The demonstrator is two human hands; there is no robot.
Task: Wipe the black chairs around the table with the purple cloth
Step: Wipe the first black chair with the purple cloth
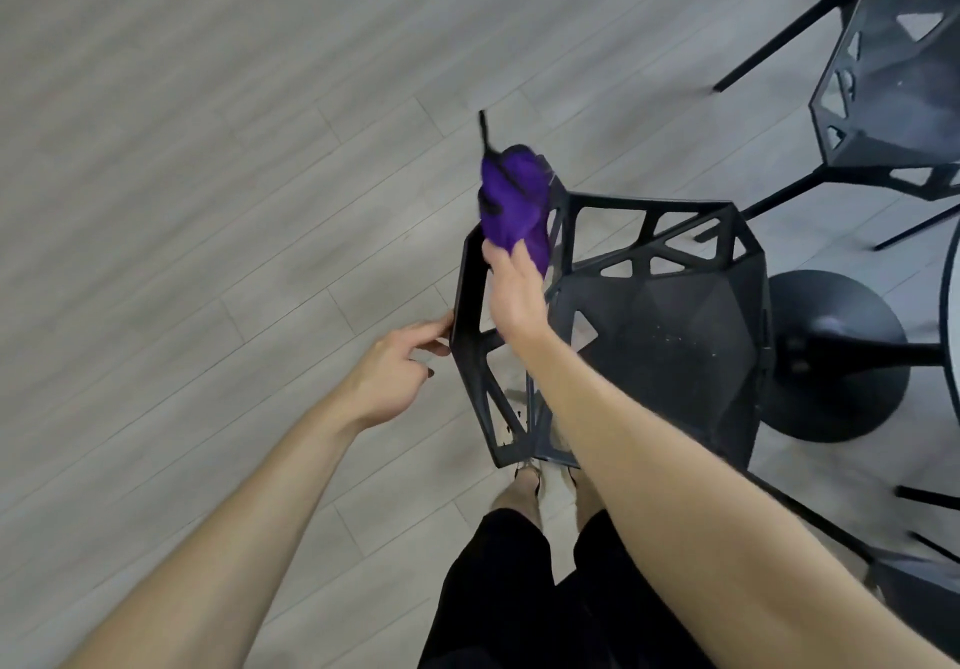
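Black chair [660, 335] nearest you: backrest wipe in hand. Your left hand [395, 372] grips its backrest's outer edge; your right hand [514, 299] clutches the purple cloth [514, 200] against the top corner. Next, likely: sweep the frame, then the seat.

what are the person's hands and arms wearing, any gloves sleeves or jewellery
Left hand and right hand are ungloved, with no rings or watch visible. Left forearm and right forearm are bare, no sleeves in view. A nail on the left hand looks painted dark.
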